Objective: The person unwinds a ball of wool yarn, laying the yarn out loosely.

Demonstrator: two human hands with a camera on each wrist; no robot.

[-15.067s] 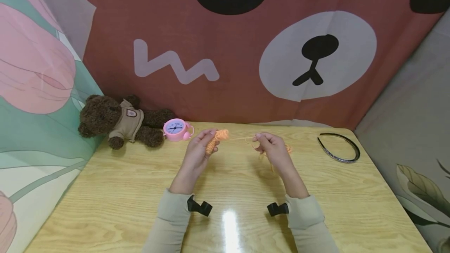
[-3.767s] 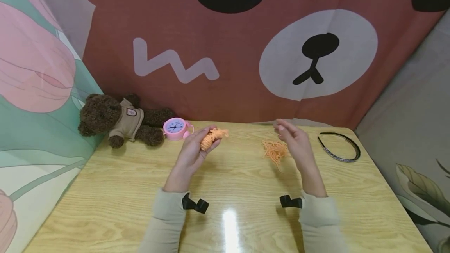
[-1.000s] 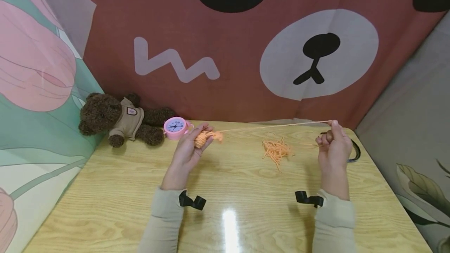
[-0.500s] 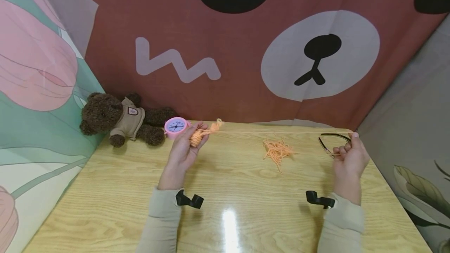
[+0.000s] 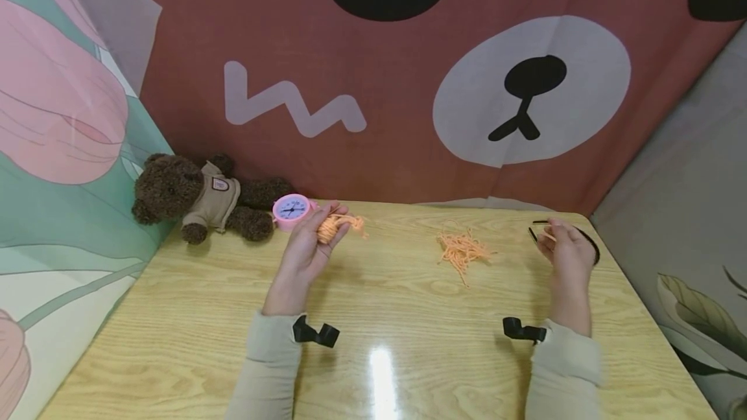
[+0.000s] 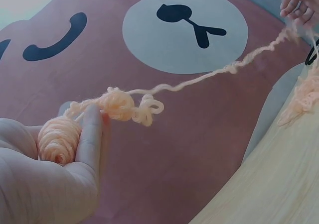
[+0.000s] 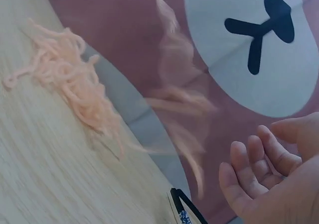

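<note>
A small ball of orange yarn (image 5: 328,231) lies in my left hand (image 5: 301,255), gripped between thumb and fingers. A looser tuft of the same yarn (image 6: 118,104) sticks out past the fingertips in the left wrist view. From it a wavy strand (image 6: 199,78) runs through the air toward my right hand (image 5: 570,256). In the right wrist view that hand's fingers (image 7: 244,170) are loosely bent with nothing between them, and blurred yarn (image 7: 182,99) hangs in the air beside them. A tangled pile of orange yarn (image 5: 462,248) rests on the table between the hands.
A black headband (image 5: 595,253) lies behind the right hand, partly covered by it. A pink alarm clock (image 5: 290,211) stands just behind the left hand. The brown teddy bear (image 5: 213,203) lies along the back left of the wooden table (image 5: 397,303).
My right hand drew a strand far out to the right, then let it go and came slightly back left. The strand has slackened. The left hand shifted a little left, still holding the ball.
</note>
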